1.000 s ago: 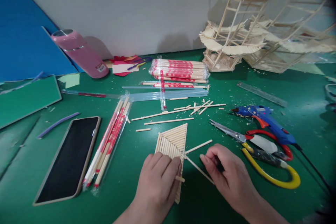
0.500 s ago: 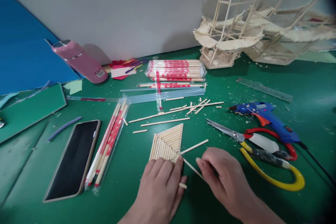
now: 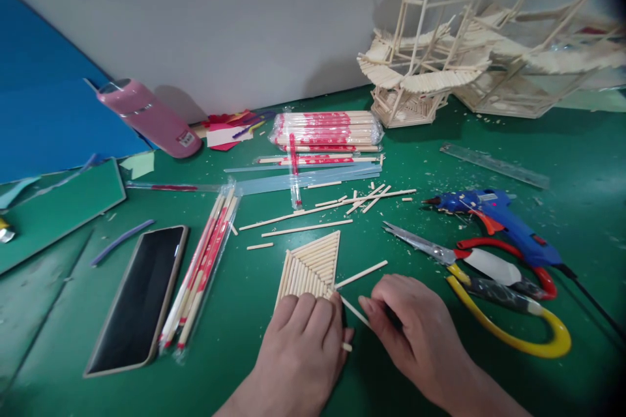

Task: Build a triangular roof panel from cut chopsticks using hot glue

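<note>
A panel of wooden sticks (image 3: 309,270) glued side by side lies on the green table, its sticks meeting along a diagonal line. My left hand (image 3: 306,345) is closed over the near part of it, fingers bent, and hides that edge. A short stick end pokes out by the thumb. Between thumb and fingers of my right hand (image 3: 415,332) is the near end of a thin wooden stick (image 3: 356,312), whose far end reaches the panel's corner. Another short stick (image 3: 362,273) slants away from that corner on the table.
Scissors (image 3: 443,253) and a blue glue gun (image 3: 508,215) lie to the right, below a clear ruler (image 3: 493,166). Leftward are wrapped chopsticks (image 3: 208,267), a phone (image 3: 137,300) and a pink bottle (image 3: 151,120). Behind stand a chopstick pack (image 3: 327,130) and a stick-built tower model (image 3: 411,78).
My right hand has shifted slightly left along the thin stick toward the panel. My left hand stays over the panel, its thumb barely moved. The view has shifted a little.
</note>
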A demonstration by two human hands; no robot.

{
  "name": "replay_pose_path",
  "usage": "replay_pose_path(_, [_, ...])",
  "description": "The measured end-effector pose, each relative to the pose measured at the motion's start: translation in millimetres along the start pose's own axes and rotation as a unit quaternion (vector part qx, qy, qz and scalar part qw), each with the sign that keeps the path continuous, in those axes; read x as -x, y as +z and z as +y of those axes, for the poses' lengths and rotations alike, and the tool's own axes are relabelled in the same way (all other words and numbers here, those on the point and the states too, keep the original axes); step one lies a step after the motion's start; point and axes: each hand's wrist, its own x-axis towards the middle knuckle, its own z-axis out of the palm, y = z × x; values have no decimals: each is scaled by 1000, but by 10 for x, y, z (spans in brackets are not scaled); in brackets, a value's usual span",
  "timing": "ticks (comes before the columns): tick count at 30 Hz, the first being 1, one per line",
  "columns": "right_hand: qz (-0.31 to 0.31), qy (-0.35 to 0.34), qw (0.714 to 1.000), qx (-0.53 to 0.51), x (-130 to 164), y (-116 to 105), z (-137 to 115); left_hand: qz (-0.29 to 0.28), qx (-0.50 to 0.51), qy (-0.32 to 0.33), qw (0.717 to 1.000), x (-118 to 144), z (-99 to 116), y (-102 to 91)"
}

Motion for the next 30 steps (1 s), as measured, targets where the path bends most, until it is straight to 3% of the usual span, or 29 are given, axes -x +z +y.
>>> replay_pose_path(4, [3, 2, 1000, -5, 12, 1, 3, -9, 11, -1, 1000, 12, 9, 7])
replay_pose_path(9, [9, 8, 1000, -23, 17, -13, -8, 48, 71, -9, 996, 85, -26, -19])
replay_pose_path(15, [52, 55, 996, -53, 2, -25, -7, 87, 172, -125, 973, 160, -148, -63])
replay_pose_path(21, [38, 56, 997, -43, 17, -48, -23, 84, 257, -199, 942, 30, -229, -92])
replay_pose_path(27, [85, 43, 995, -15, -20, -58, -71, 119, 252, -182, 943, 40, -224, 65])
replay_pose_path(30, [93, -12, 996, 7, -57, -24, -137, 100, 243, -151, 953, 95, -214, 138])
